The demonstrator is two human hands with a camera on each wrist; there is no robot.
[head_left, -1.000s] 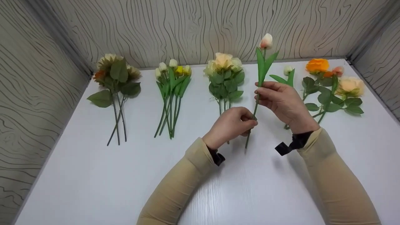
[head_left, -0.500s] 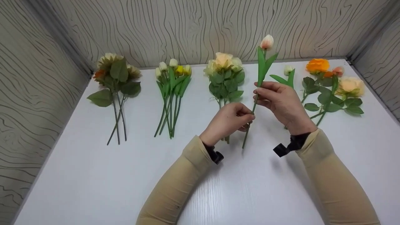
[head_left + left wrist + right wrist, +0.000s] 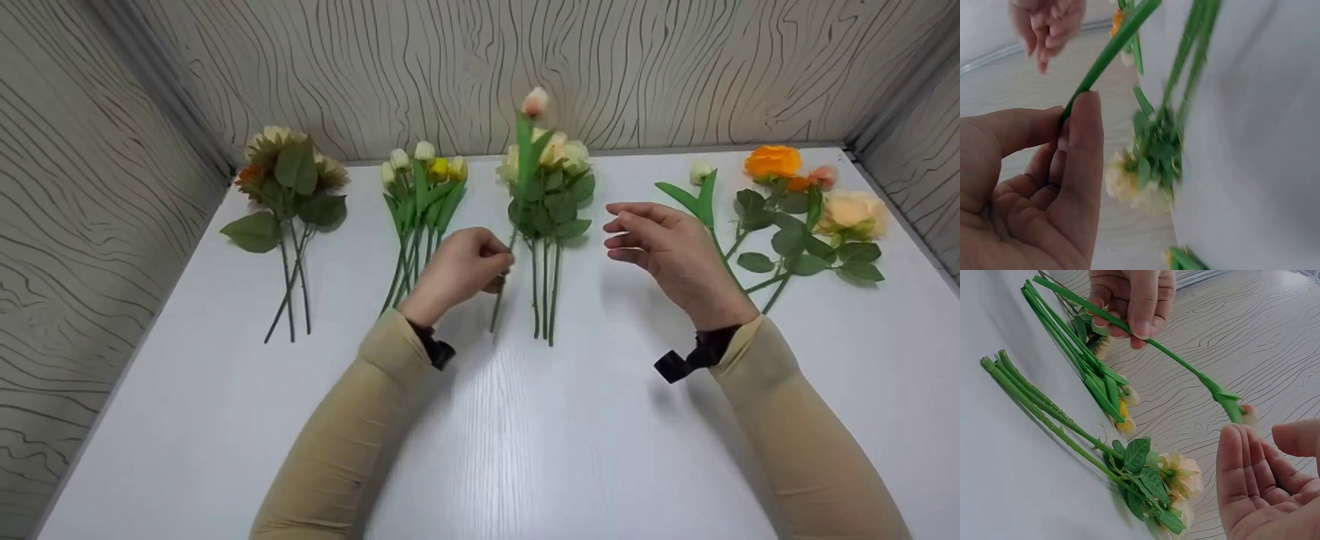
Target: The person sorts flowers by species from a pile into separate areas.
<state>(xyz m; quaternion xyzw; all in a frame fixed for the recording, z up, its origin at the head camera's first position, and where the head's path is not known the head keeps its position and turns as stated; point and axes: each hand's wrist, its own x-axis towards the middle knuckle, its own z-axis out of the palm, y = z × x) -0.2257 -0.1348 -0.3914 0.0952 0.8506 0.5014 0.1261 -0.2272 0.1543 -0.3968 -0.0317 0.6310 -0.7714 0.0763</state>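
Observation:
Between thumb and fingertips, my left hand (image 3: 461, 266) pinches the lower stem of a pink-and-white tulip (image 3: 529, 150). The tulip is raised over the table, its bloom up and its stem leaning slightly. In the head view it overlaps the left side of a bunch of cream and peach roses (image 3: 555, 199). My right hand (image 3: 667, 251) hovers to the right of those roses, its fingers loosely bent and nothing between them. In the right wrist view the tulip stem (image 3: 1174, 357) runs from the left fingers toward my right hand, whose fingers hide part of the view near the bloom.
A bunch of white and yellow tulips (image 3: 427, 187) lies left of the roses, partly behind my left hand. Farther left are brownish, cream and orange flowers (image 3: 289, 184). On the right lie a white tulip (image 3: 703, 191), an orange flower (image 3: 772, 161) and a peach rose (image 3: 851, 214). A patterned wall stands behind.
My right hand has let go of the tulip and stays at about the same place. My left hand has carried the tulip leftward, from right of the roses to in front of them.

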